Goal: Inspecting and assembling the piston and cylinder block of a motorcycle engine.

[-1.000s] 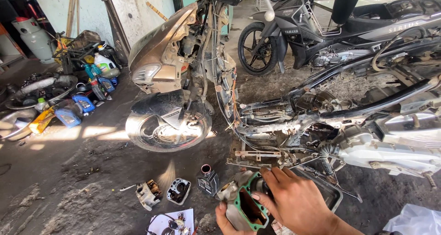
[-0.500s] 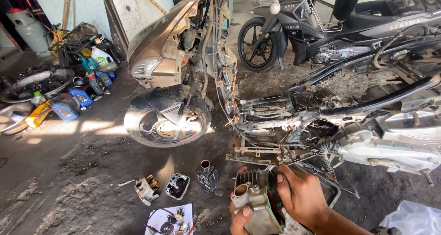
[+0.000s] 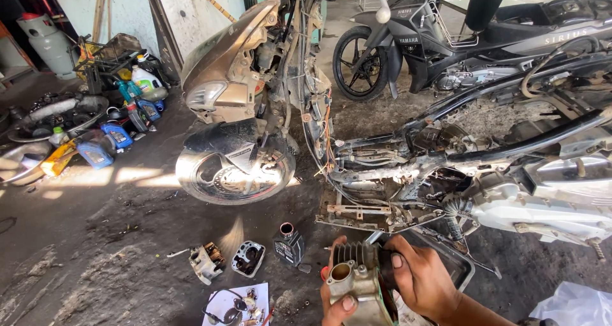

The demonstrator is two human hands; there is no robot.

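Observation:
A grey finned engine cylinder is held up at the bottom of the view, between both hands. My left hand grips its lower left side, thumb on the metal below a round port. My right hand wraps its right side, fingers curled over the dark opening. Just behind them is a stripped motorcycle with bare frame, wiring and white engine casing. A dark metal tray lies on the floor under my right hand.
On the dirty concrete floor lie a small black bottle, two engine parts and a white sheet with small parts. Oil bottles and junk pile at left. A second motorcycle stands behind.
The cylinder has been lifted and turned between my hands, its fins and round port now facing up. My left hand moved under its left side, and the view shifted slightly.

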